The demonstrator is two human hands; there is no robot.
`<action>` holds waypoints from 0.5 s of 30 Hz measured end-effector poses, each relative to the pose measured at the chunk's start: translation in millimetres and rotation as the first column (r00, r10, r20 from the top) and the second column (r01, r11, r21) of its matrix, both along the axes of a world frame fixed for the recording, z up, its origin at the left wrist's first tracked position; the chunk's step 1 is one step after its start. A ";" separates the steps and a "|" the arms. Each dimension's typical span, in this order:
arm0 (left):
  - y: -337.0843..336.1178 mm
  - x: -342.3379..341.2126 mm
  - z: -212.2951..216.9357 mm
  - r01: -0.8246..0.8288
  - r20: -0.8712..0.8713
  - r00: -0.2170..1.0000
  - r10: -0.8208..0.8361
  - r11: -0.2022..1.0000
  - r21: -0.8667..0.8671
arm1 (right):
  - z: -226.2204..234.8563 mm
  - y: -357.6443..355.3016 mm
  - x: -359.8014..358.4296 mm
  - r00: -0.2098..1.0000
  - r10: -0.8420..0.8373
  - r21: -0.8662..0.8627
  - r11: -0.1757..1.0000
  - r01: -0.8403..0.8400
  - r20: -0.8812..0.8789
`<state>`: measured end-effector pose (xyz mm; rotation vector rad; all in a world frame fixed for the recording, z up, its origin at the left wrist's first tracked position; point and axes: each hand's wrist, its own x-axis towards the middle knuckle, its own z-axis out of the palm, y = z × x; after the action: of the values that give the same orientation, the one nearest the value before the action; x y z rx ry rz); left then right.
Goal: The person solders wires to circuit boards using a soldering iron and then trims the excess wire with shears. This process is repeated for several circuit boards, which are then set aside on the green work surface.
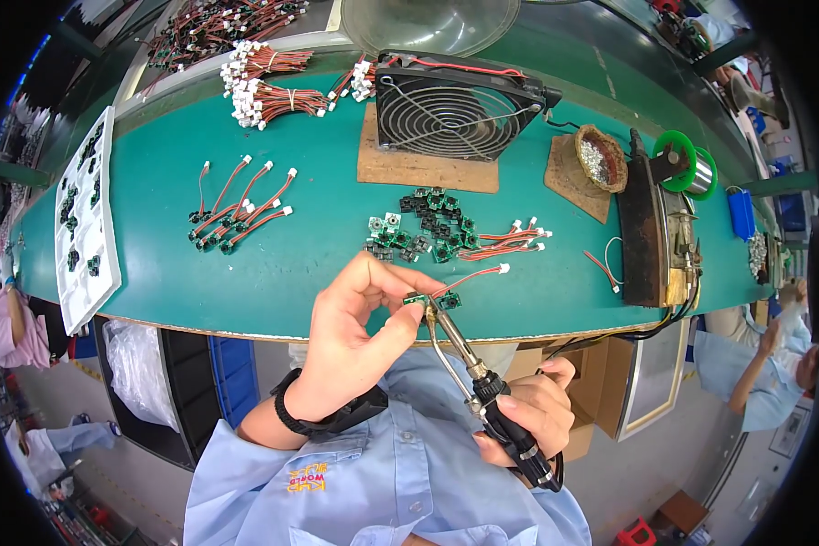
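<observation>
My left hand [355, 318] pinches a small green circuit board [416, 298] between thumb and forefinger, just above the table's near edge. A soldering iron [493, 389] with a black handle is gripped in my right hand [539, 414]. Its metal tip and a thin side tube meet at the pinched board; whether the tip touches it I cannot tell. Close by, a red-and-black wire lead [471, 281] with a white connector runs up to the right. Beyond my fingers lies a pile of small boards [435, 218], with several wired leads [508, 242] at its right.
A black fan [450, 109] stands behind the pile. To the right are a bowl of pellets [601, 159], a green wire spool [685, 166] and a black-sided soldering fixture [643, 232]. Wired boards [237, 223] and a white tray [107, 250] lie left; bundled leads [278, 102] lie behind.
</observation>
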<state>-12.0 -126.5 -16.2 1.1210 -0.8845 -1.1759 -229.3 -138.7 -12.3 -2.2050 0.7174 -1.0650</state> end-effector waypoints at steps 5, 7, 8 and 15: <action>0.1 -0.2 0.6 -0.008 -0.009 1.000 0.008 1.000 -0.001 | -1.3 1.4 1.1 1.000 -0.002 -0.008 1.000 0.002 0.004; 0.0 -0.4 0.5 -0.010 -0.013 1.000 0.010 1.000 -0.001 | -1.1 2.4 0.7 1.000 0.001 -0.003 1.000 -0.001 -0.003; -0.4 -0.7 0.0 -0.020 -0.017 1.000 0.020 1.000 -0.016 | -0.9 3.1 0.5 1.000 0.004 0.002 1.000 -0.004 -0.009; -1.2 -0.3 0.1 -0.040 -0.003 0.999 0.040 0.998 -0.057 | -2.6 5.4 -0.7 1.000 0.008 0.006 1.000 -0.008 -0.011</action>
<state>-12.3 -127.7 -16.1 1.0863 -0.8850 -1.1122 -230.0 -133.3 -14.8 -2.2081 0.7148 -1.0458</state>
